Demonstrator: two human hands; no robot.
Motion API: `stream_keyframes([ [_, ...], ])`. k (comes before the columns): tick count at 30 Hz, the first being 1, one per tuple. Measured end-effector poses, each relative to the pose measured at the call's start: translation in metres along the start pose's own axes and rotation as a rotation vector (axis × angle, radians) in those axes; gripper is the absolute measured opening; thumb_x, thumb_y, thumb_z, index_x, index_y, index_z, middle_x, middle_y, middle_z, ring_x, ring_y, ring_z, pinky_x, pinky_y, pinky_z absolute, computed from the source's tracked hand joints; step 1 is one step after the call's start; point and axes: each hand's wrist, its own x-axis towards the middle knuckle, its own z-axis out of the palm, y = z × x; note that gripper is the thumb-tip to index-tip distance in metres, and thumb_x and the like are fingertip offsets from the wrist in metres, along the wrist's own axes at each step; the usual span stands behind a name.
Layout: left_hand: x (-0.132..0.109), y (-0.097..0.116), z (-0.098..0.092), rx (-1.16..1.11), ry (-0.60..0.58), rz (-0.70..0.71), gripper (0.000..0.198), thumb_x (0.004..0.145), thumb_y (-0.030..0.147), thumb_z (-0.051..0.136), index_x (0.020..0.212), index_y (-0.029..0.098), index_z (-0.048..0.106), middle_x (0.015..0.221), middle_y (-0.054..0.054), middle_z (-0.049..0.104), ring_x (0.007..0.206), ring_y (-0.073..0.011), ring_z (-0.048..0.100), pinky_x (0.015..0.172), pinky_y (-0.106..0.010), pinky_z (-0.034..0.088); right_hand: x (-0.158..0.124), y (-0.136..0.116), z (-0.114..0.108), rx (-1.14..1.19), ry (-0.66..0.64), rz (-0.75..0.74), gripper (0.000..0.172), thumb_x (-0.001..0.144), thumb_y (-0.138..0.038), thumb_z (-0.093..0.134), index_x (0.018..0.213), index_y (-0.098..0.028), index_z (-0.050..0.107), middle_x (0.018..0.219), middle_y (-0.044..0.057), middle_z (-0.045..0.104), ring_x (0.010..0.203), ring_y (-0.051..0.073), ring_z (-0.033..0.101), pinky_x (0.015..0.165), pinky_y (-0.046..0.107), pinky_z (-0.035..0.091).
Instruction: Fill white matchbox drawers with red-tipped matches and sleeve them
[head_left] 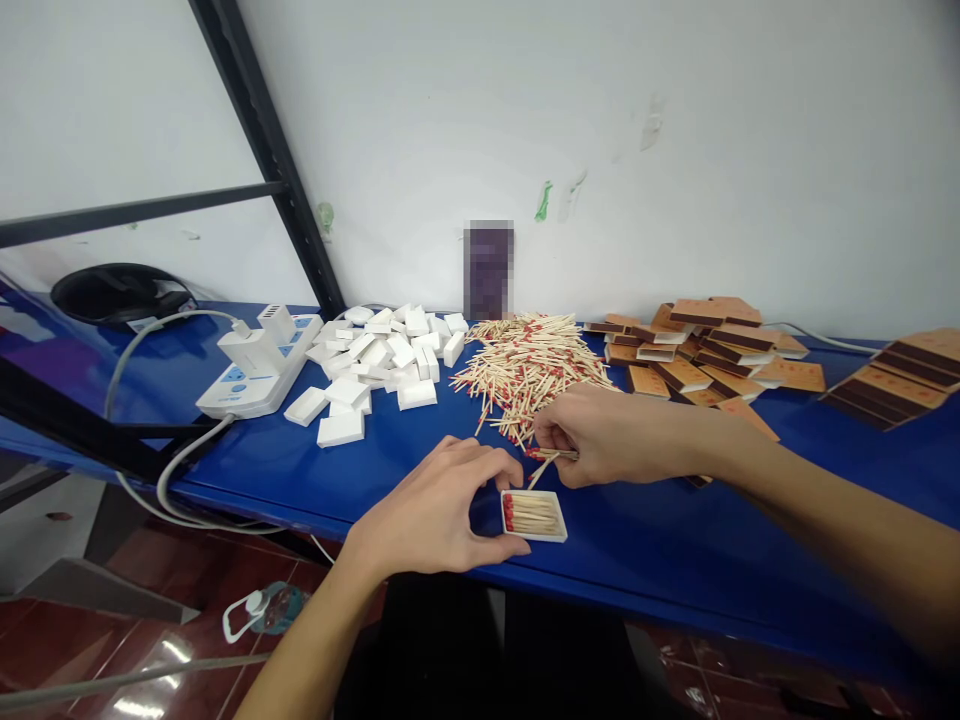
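A small white matchbox tray (pixel 534 516) partly filled with red-tipped matches lies near the front edge of the blue table (pixel 675 540). My left hand (pixel 439 505) grips the tray's left end between thumb and fingers. My right hand (pixel 600 437) is closed in a pinch on a few matches (pixel 546 462) just above the tray's upper right side. Right behind my right hand lies a loose pile of matches (pixel 529 368).
A heap of empty white trays (pixel 379 362) lies at the left, beside a white power strip (pixel 255 365) with plugs and cables. Orange-brown matchbox sleeves (pixel 697 352) are piled at the right, more (pixel 896 380) at the far right. A black shelf frame (pixel 270 150) rises at the left.
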Motion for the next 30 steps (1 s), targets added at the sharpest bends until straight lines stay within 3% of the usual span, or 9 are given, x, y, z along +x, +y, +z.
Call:
stream_keyframes([
  [7, -0.001, -0.001, 0.001, 0.005, 0.003, -0.013, 0.042, 0.076, 0.038, 0.084, 0.100, 0.024, 0.052, 0.097, 0.004, 0.058, 0.093, -0.0171, 0.053, 0.087, -0.030, 0.036, -0.005, -0.003, -0.009, -0.009, 0.043, -0.054, 0.012, 0.066, -0.018, 0.057, 0.063, -0.021, 0.046, 0.059, -0.003, 0.051, 0.054, 0.012, 0.041, 0.049, 0.027, 0.025],
  [13, 0.001, -0.001, 0.001, 0.011, 0.007, -0.051, 0.045, 0.075, 0.043, 0.084, 0.096, 0.023, 0.050, 0.097, 0.003, 0.058, 0.090, -0.0178, 0.052, 0.084, -0.030, 0.038, -0.011, -0.023, -0.006, -0.016, -0.012, -0.102, 0.017, 0.068, -0.020, 0.061, 0.063, -0.021, 0.045, 0.061, -0.002, 0.052, 0.056, 0.013, 0.043, 0.049, 0.027, 0.024],
  [18, 0.000, -0.001, 0.001, 0.019, 0.014, -0.066, 0.046, 0.074, 0.045, 0.084, 0.096, 0.023, 0.050, 0.098, 0.002, 0.060, 0.091, -0.0184, 0.052, 0.083, -0.030, 0.040, -0.008, -0.032, 0.005, -0.036, -0.040, -0.212, 0.024, 0.070, -0.016, 0.057, 0.058, -0.021, 0.036, 0.052, -0.005, 0.042, 0.049, 0.010, 0.037, 0.048, 0.028, 0.023],
  [22, -0.001, -0.002, 0.001, 0.024, 0.018, -0.063, 0.045, 0.074, 0.046, 0.083, 0.096, 0.023, 0.051, 0.097, 0.002, 0.060, 0.091, -0.0189, 0.053, 0.083, -0.030, 0.041, -0.010, -0.035, 0.010, -0.082, -0.049, -0.194, 0.029, 0.066, -0.011, 0.055, 0.054, -0.021, 0.031, 0.049, -0.005, 0.035, 0.047, 0.010, 0.033, 0.048, 0.029, 0.023],
  [30, 0.000, -0.001, 0.001, 0.033, 0.001, -0.064, 0.046, 0.075, 0.049, 0.082, 0.099, 0.022, 0.053, 0.097, 0.000, 0.060, 0.092, -0.0205, 0.054, 0.084, -0.032, 0.041, -0.023, -0.041, 0.015, -0.058, 0.005, -0.226, 0.016, 0.078, -0.010, 0.056, 0.064, -0.018, 0.053, 0.067, 0.003, 0.062, 0.064, 0.017, 0.056, 0.056, 0.029, 0.033],
])
